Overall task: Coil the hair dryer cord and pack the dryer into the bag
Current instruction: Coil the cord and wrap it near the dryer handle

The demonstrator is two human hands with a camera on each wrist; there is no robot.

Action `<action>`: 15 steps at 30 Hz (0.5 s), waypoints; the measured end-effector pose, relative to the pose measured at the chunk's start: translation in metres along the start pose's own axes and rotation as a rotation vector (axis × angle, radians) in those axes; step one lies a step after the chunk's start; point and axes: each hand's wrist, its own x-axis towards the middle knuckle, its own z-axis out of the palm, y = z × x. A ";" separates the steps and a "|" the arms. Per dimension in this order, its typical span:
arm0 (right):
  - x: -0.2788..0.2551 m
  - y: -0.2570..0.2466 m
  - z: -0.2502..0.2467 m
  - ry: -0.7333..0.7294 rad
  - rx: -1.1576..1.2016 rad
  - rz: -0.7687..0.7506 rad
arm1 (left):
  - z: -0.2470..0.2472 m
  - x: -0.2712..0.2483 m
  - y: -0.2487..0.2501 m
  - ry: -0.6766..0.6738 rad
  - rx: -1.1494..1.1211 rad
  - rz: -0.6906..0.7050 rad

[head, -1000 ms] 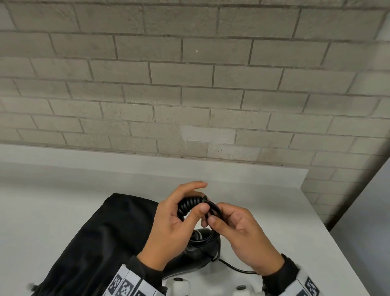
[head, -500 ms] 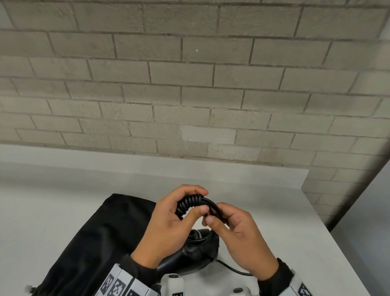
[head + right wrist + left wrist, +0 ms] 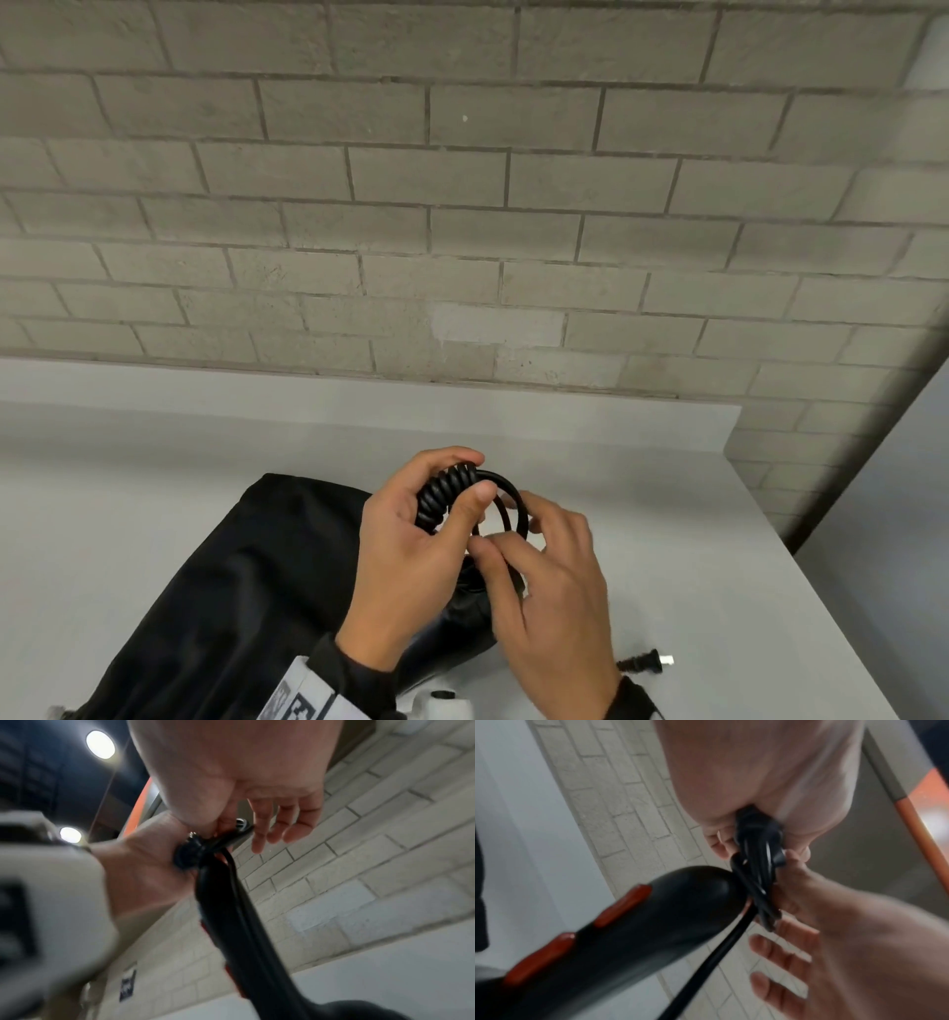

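Observation:
My left hand (image 3: 426, 529) grips the black coiled cord (image 3: 444, 496) bundle, fingers and thumb curled round it above the table. My right hand (image 3: 539, 570) pinches a loose loop of the cord (image 3: 508, 506) just right of the bundle. The black hair dryer (image 3: 452, 629) hangs low between my wrists, mostly hidden; the left wrist view shows its handle (image 3: 628, 933) with red switches. The plug (image 3: 647, 662) lies on the table at lower right. A black bag (image 3: 226, 591) lies flat at the left, under my left forearm.
The white table (image 3: 128, 488) runs back to a low white ledge under a grey brick wall (image 3: 462, 205). Its right edge (image 3: 801, 580) drops off close to my right hand. White wrist-camera mounts show at the bottom edge.
My right hand has slid down and right along the cord, opening a wider loop beside the bundle. The plug end has come into view on the table at lower right.

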 end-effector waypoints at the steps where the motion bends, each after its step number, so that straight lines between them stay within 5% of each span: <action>1: -0.002 -0.003 0.000 -0.018 0.035 0.050 | 0.001 -0.001 0.000 0.008 0.023 0.018; 8: 0.006 -0.022 -0.021 -0.203 0.338 0.417 | -0.001 -0.001 -0.009 0.033 0.175 0.146; 15: 0.014 -0.037 -0.052 -0.361 0.623 0.471 | -0.008 0.001 -0.017 0.056 0.268 0.225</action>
